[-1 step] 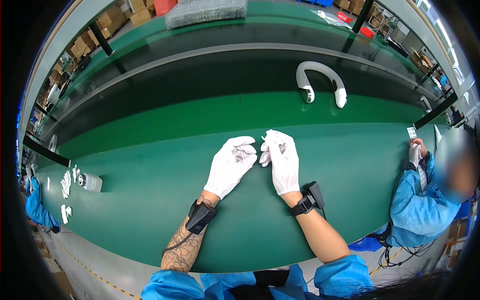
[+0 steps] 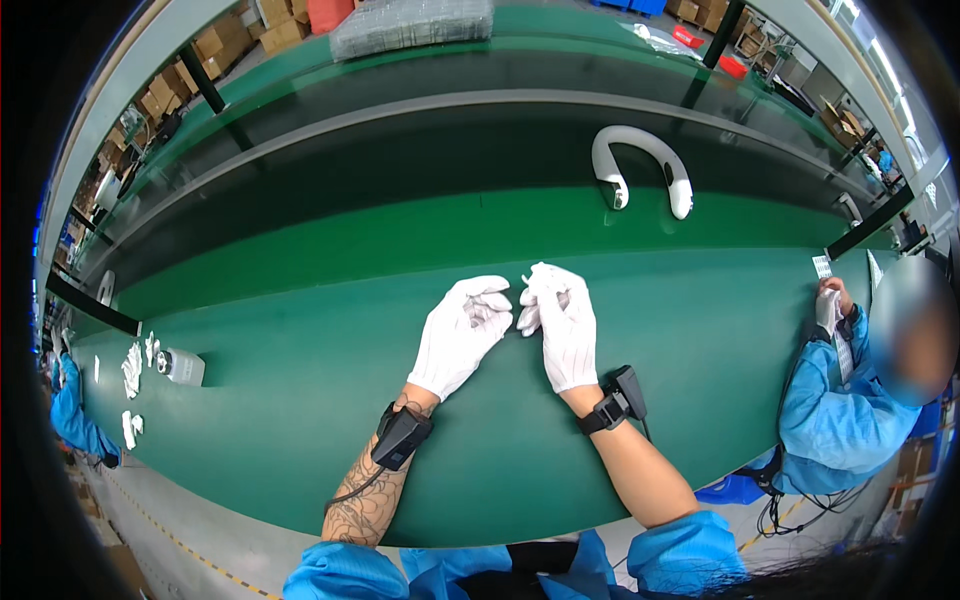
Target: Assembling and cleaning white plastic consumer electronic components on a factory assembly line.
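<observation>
My left hand (image 2: 462,335), in a white glove, hovers over the green table (image 2: 300,420) with its fingers curled and thumb drawn in. Just across a narrow gap, my right hand (image 2: 560,325) is gloved too, its fingers bunched in a pinch. Whatever either hand may hold is hidden by the gloves. Black devices are strapped on both wrists. Beyond the hands, nearer the right one, a white U-shaped neckband (image 2: 640,140) lies on the green surface, its two ends toward me.
At the left are a white bottle (image 2: 185,367) lying on its side and crumpled white gloves (image 2: 132,370). A co-worker in blue (image 2: 845,420) sits at the right edge, another sleeve (image 2: 80,415) shows far left. A clear wrapped stack (image 2: 410,27) rests at the back.
</observation>
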Action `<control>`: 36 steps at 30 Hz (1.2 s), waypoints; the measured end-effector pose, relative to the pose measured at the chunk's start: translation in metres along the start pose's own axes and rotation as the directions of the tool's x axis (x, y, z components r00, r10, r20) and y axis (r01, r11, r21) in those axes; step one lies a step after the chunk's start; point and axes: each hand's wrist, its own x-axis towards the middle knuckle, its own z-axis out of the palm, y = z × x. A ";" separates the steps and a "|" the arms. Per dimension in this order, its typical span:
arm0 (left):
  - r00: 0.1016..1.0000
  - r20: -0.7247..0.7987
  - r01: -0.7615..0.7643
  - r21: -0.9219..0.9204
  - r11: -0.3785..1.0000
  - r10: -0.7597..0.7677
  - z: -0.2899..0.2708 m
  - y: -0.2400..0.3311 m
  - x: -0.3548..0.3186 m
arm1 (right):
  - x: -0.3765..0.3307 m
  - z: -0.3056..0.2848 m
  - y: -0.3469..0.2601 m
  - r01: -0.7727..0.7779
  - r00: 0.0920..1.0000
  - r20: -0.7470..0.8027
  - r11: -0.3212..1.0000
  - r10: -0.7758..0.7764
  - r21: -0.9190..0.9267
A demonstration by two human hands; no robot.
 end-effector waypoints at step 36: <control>0.997 -0.071 -0.019 0.143 0.989 0.030 -0.013 -0.007 -0.005 | -0.008 0.008 0.008 -0.032 0.999 0.005 0.996 0.032 -0.085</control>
